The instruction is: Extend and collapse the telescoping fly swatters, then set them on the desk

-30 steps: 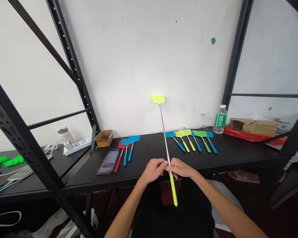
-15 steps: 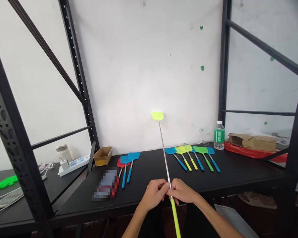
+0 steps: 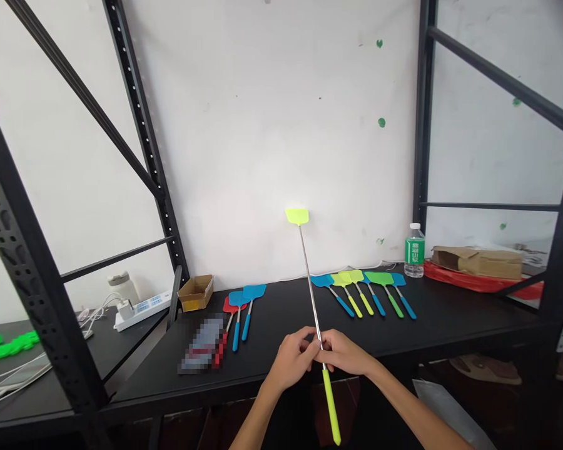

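A yellow-green fly swatter [image 3: 331, 409] with a long extended metal shaft points away from me, its head up in front of the white wall. Pinched fingers of my left hand [image 3: 291, 359] close on the lower shaft, just above the handle. From the other side, my right hand [image 3: 347, 355] grips the same stretch of shaft; its fingertips are partly hidden. Behind and right of my hands lie several shorter fly swatters, including a green one [image 3: 381, 279] and a yellow one [image 3: 356, 277]. To the left are two blue swatters [image 3: 254, 292] and a red one [image 3: 226, 305].
Black shelf uprights [image 3: 145, 125] with diagonal braces stand at both sides. A small cardboard box [image 3: 196, 294] and a pixelated patch are at left, beside a power strip [image 3: 143, 310]. At right stand a water bottle [image 3: 414, 253] and a brown carton [image 3: 483, 262] on red plastic.
The view has shifted slightly, and the end of the swatter's handle now shows. Both hands stay on the shaft, with only slight finger movement.
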Available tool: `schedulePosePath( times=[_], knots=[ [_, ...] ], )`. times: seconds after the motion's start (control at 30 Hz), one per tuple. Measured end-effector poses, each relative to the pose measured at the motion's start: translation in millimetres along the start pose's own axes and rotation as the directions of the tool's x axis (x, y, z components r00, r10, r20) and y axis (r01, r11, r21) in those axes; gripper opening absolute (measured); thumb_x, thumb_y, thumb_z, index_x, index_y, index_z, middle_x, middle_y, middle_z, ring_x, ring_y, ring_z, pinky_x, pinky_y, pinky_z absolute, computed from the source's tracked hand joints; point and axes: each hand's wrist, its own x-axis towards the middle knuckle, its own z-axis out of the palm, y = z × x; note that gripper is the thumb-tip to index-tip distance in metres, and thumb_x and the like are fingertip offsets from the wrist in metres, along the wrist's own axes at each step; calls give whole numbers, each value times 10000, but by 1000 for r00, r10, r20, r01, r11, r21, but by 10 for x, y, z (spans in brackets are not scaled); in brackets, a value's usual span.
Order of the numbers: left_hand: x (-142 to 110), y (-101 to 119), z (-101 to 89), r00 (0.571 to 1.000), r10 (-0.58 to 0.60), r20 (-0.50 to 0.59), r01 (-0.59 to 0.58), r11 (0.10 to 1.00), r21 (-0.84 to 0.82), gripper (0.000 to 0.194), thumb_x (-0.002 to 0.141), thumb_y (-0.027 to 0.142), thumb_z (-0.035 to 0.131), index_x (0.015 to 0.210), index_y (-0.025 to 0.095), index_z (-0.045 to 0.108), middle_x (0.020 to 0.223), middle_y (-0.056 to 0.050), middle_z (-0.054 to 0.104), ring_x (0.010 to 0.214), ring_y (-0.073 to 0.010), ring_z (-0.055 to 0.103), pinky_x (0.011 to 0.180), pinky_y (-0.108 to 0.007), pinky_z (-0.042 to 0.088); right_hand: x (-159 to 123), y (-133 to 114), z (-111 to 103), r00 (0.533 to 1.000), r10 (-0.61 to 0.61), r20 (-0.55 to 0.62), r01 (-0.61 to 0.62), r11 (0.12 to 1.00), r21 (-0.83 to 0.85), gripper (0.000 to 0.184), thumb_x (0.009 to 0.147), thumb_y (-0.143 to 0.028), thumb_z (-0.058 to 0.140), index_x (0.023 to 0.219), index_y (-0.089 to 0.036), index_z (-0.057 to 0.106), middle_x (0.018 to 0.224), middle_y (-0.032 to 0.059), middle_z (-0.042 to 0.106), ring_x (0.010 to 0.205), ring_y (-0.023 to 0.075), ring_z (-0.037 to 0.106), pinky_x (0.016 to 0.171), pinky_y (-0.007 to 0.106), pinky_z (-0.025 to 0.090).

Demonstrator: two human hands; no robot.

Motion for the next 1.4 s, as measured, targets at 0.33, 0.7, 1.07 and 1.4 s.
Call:
schedulePosePath(
  times=[0.33,0.7,1.07,1.4],
  knots=[
    [-3,24,9,1000,11,-11,-10,999,37,467,969,491,421,1221,163,639,547,25,585,529,-135,557,607,-233,434,7,33,-22,997,-45,58,38,992,118,291,882,-441,640,825,-155,637,676,20,651,501,107,497,506,235,360],
    [3,-13,16,1000,20,-17,-19,998,57,505,963,505,413,1285,175,618,549,27,605,539,-144,576,610,-235,444,-14,38,-33,996,-68,63,57,984,167,325,911,-482,614,852,-165,576,662,4,601,539,108,488,523,246,338],
    [1,-7,-2,1000,11,12,-11,1000,8,534,962,575,397,1205,166,639,575,21,605,535,-131,563,608,-233,438,13,83,-80,996,-92,0,88,953,291,330,890,-496,658,932,-179,579,643,-42,491,547,99,454,532,241,381],
    [0,1,13,999,-6,51,5,1000,23,476,902,510,544,1237,184,634,636,18,651,552,-132,571,601,-235,423,20,152,-123,994,-54,-91,81,940,332,416,931,-572,552,931,-165,636,687,0,562,583,122,524,543,244,419]
  ],
)
